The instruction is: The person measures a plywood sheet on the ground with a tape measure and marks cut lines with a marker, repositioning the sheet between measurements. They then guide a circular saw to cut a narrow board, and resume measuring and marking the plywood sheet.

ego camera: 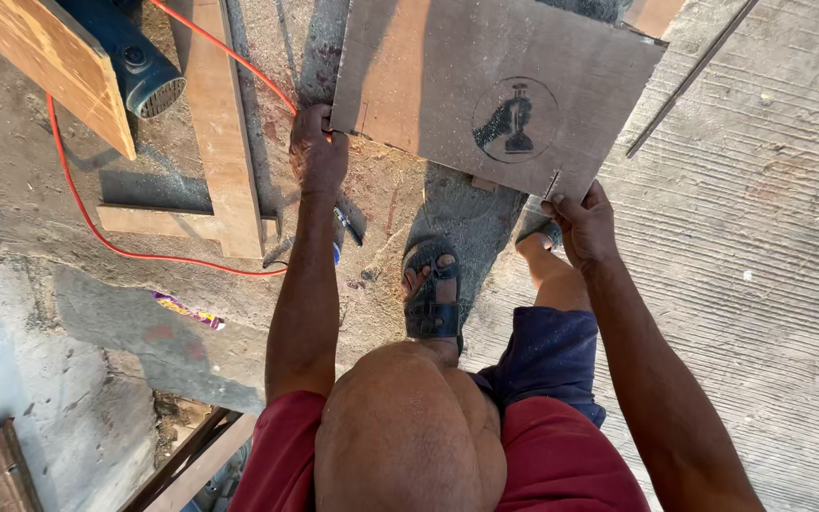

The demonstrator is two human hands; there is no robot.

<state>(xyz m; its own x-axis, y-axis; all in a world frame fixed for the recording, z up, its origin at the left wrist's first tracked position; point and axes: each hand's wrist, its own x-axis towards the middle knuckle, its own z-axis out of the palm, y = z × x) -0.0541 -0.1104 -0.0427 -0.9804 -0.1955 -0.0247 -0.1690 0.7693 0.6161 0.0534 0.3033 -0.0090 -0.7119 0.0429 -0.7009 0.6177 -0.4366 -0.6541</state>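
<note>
Two hands grip one board [495, 81] by its near edge: left hand [318, 152] clamps the left corner, right hand [582, 223] the right; the board extends away above the ground.

The plywood panel [485, 85] runs out past the top edge, so its far end cannot be seen. It covers the right foot almost wholly and the floor under it. The blue power tool [130, 52] is half hidden behind a slanted board [59, 66] and cut off above. The orange cable [97, 232] leaves the view at the top. Fingertips of both hands curl out of sight behind the panel's edge.
</note>
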